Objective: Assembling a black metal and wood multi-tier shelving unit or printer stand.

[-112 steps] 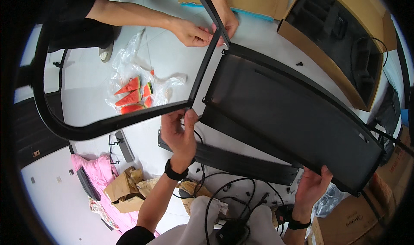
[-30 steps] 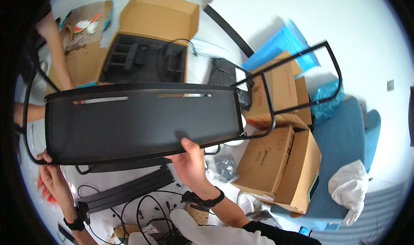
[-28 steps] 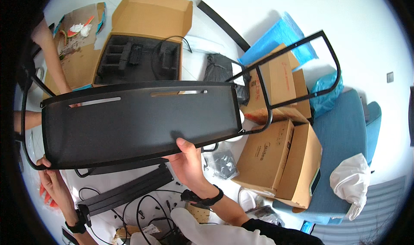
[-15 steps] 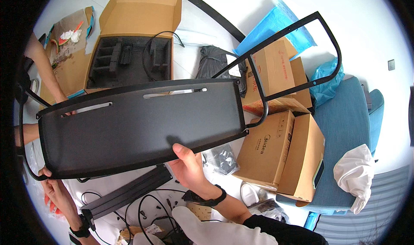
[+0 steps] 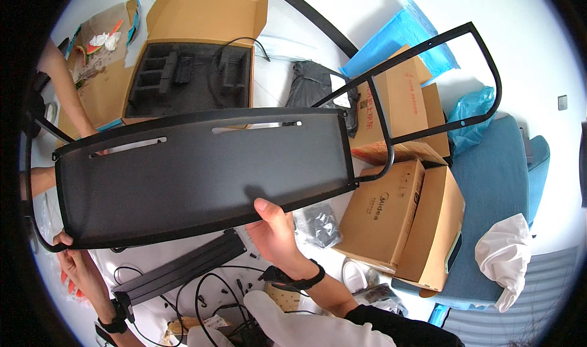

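Observation:
A wide black metal panel (image 5: 195, 185) with two long slots near its far edge hangs tilted in front of me. My left hand (image 5: 73, 262) closes around its near left corner, where a bent black tube meets it. At the middle of the near edge, my right hand (image 5: 275, 234) grips the panel, thumb on top and fingers mostly hidden underneath. A black tubular frame (image 5: 386, 111) extends from the panel's right end, and more tubing (image 5: 29, 188) shows at the left. Another person's arm (image 5: 68, 96) reaches behind the panel's left end; that hand is mostly hidden.
Beyond the panel lies an opened cardboard box (image 5: 205, 7) with a dark foam insert. More cartons (image 5: 382, 215) stand at right beside a blue chair (image 5: 489, 206). Below the panel are a long black bar (image 5: 183, 273), a clear bag (image 5: 319, 225) and loose black cables (image 5: 202, 292).
Most of the background has shifted slightly right in the view. The panel's right end and frame also sit a little further right. Both my hands keep their hold.

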Action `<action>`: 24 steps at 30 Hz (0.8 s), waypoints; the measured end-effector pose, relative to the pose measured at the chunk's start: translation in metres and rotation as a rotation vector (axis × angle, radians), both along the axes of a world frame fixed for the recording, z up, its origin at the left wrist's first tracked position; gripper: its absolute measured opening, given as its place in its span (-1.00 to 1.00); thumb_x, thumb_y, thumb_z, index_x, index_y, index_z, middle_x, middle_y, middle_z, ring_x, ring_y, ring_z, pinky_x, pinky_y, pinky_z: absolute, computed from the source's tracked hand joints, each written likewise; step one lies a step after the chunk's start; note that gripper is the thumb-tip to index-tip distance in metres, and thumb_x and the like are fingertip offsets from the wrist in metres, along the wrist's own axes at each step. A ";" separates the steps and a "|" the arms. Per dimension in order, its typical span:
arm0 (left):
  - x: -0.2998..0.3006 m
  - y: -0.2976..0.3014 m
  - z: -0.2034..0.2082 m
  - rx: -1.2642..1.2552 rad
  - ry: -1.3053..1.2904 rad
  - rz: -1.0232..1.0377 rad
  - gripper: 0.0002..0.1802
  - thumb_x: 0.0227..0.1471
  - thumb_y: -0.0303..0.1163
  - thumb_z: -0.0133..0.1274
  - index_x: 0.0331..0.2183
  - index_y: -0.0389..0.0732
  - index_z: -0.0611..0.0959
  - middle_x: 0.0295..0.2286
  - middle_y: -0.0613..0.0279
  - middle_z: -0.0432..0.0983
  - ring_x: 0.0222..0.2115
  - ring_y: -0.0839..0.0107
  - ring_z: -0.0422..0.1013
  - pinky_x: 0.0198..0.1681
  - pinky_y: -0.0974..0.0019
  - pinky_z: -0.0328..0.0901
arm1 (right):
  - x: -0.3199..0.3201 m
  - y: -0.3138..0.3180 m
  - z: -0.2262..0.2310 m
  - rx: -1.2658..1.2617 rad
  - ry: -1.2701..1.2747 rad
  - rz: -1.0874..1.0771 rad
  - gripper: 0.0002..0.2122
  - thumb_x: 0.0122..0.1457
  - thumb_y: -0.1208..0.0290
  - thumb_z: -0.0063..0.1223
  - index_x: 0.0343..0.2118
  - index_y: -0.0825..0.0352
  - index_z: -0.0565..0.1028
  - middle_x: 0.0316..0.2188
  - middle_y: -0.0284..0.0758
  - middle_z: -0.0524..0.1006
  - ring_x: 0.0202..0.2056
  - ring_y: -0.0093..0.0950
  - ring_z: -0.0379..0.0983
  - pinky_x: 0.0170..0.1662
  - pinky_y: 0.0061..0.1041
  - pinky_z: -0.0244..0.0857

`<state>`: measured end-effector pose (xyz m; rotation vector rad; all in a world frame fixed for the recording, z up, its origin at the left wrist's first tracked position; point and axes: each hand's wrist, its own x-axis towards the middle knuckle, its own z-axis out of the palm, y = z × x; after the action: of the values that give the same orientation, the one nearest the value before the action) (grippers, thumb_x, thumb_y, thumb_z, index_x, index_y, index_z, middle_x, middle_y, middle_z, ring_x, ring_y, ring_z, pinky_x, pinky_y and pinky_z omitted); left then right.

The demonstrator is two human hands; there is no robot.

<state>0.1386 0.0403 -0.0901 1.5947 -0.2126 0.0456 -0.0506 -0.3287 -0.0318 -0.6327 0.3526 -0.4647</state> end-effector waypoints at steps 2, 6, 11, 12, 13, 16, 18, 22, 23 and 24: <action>0.001 0.001 -0.002 -0.014 0.017 -0.010 -0.72 0.30 -0.18 -0.12 -0.11 -0.17 0.39 -0.03 0.25 0.29 0.05 0.47 0.21 0.23 0.28 0.00 | 0.000 0.000 0.002 -0.002 -0.006 -0.004 -0.64 0.19 0.44 -0.01 0.05 0.33 0.32 -0.05 -0.29 0.47 0.03 -0.39 0.41 0.15 -0.30 0.25; -0.004 -0.012 0.006 -0.028 0.051 0.045 -0.74 0.30 -0.20 -0.13 -0.13 -0.18 0.39 -0.06 0.26 0.28 0.06 0.47 0.19 0.24 0.28 -0.02 | 0.002 0.000 0.005 -0.018 -0.036 -0.029 -0.65 0.18 0.45 -0.01 0.04 0.33 0.33 -0.06 -0.29 0.48 0.02 -0.40 0.41 0.14 -0.31 0.26; -0.005 -0.033 0.017 0.027 -0.083 0.039 -0.81 0.29 -0.24 -0.13 -0.17 -0.15 0.36 -0.39 0.41 0.17 -0.40 0.61 0.09 -0.30 0.49 0.02 | 0.001 -0.001 0.001 -0.001 -0.081 -0.035 -0.69 0.20 0.51 -0.03 0.02 0.35 0.33 -0.10 -0.27 0.48 -0.04 -0.38 0.45 0.08 -0.26 0.34; -0.008 -0.040 0.020 0.022 -0.083 0.037 -0.81 0.29 -0.24 -0.13 -0.17 -0.15 0.36 -0.39 0.41 0.17 -0.40 0.61 0.09 -0.30 0.49 0.02 | 0.003 -0.002 0.005 -0.001 -0.100 -0.054 -0.72 0.22 0.55 -0.05 0.00 0.37 0.32 -0.13 -0.25 0.48 -0.09 -0.37 0.48 0.01 -0.21 0.42; -0.010 -0.045 0.023 0.021 -0.054 0.069 -0.81 0.29 -0.25 -0.12 -0.19 -0.15 0.36 -0.41 0.41 0.17 -0.41 0.60 0.09 -0.32 0.49 0.01 | 0.006 -0.003 0.006 -0.001 -0.102 -0.055 -0.72 0.22 0.55 -0.05 0.00 0.37 0.32 -0.13 -0.25 0.48 -0.09 -0.37 0.48 0.01 -0.21 0.42; -0.008 -0.048 0.021 0.026 -0.034 0.077 -0.82 0.29 -0.26 -0.12 -0.20 -0.15 0.37 -0.44 0.42 0.18 -0.43 0.60 0.09 -0.34 0.49 0.01 | 0.012 -0.010 0.009 0.000 -0.012 -0.053 -0.70 0.22 0.52 -0.03 0.01 0.38 0.31 -0.14 -0.24 0.49 -0.13 -0.36 0.51 -0.05 -0.23 0.47; -0.003 -0.044 0.016 0.033 -0.042 0.051 -0.83 0.29 -0.26 -0.12 -0.20 -0.14 0.37 -0.44 0.42 0.18 -0.44 0.60 0.10 -0.34 0.50 0.01 | 0.013 -0.014 0.010 -0.010 0.011 -0.057 -0.68 0.22 0.50 -0.01 0.02 0.39 0.30 -0.15 -0.23 0.50 -0.15 -0.36 0.53 -0.09 -0.25 0.50; -0.006 -0.023 0.009 -0.001 -0.036 0.002 -0.83 0.31 -0.28 -0.13 -0.20 -0.17 0.39 -0.27 0.36 0.27 -0.36 0.60 0.18 -0.27 0.54 0.10 | 0.020 -0.007 0.004 -0.004 -0.012 -0.016 -0.69 0.21 0.49 0.02 0.01 0.39 0.32 -0.14 -0.22 0.50 -0.13 -0.39 0.52 -0.09 -0.23 0.50; -0.008 -0.018 0.013 -0.004 -0.042 0.040 -0.85 0.31 -0.30 -0.13 -0.19 -0.17 0.39 -0.26 0.34 0.28 -0.36 0.61 0.19 -0.26 0.54 0.11 | 0.015 -0.009 -0.007 0.007 0.002 -0.012 -0.71 0.22 0.48 0.03 -0.02 0.39 0.34 -0.17 -0.25 0.52 -0.16 -0.43 0.53 -0.10 -0.24 0.51; -0.008 0.003 0.007 0.032 0.016 0.066 -0.89 0.26 -0.42 -0.11 -0.18 -0.18 0.41 -0.26 0.30 0.33 -0.32 0.60 0.24 -0.22 0.55 0.14 | 0.011 -0.010 -0.019 0.023 0.014 -0.003 -0.74 0.22 0.47 0.04 -0.05 0.39 0.37 -0.20 -0.27 0.53 -0.19 -0.46 0.54 -0.12 -0.26 0.52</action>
<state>0.1305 0.0428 -0.0832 1.6330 -0.1488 0.0809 -0.0394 -0.3384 -0.0510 -0.6130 0.3719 -0.4587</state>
